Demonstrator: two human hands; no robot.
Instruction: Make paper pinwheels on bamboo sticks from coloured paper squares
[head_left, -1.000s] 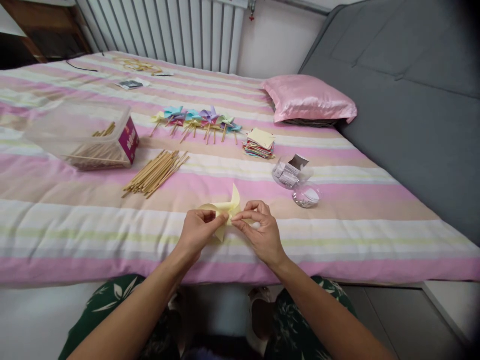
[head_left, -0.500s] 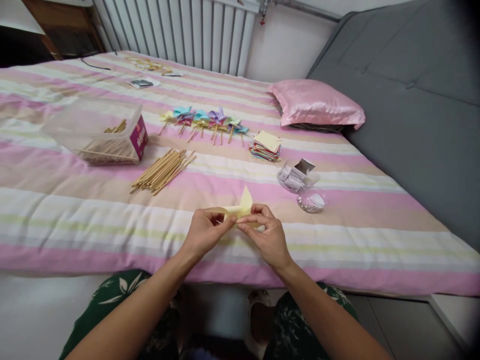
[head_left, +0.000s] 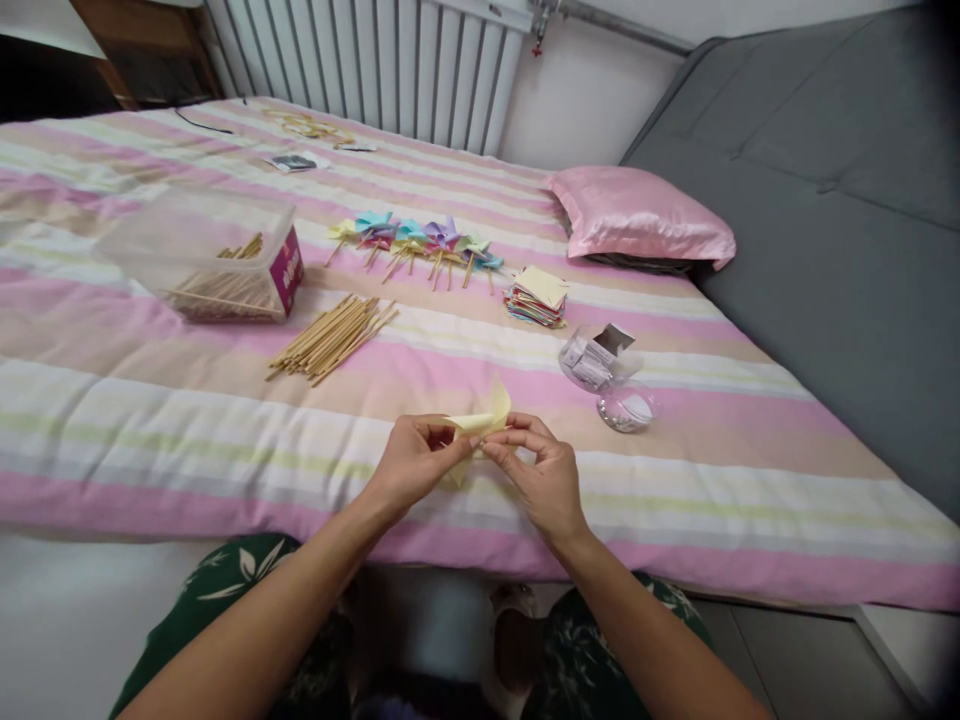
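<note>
Left hand (head_left: 412, 465) clamped on yellow paper (head_left: 480, 422); right hand (head_left: 546, 480) pinched together beside it, contents unclear; sticks (head_left: 330, 340) beyond left hand.

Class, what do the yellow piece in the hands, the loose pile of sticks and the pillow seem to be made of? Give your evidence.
Yellow piece: probably matte paper; it looks thin and curls.
Loose pile of sticks: wood or bamboo, judging by the tan colour and dull finish; I cannot tell which.
Pillow: satin-like fabric, with shiny highlights; fibre unclear.
</note>
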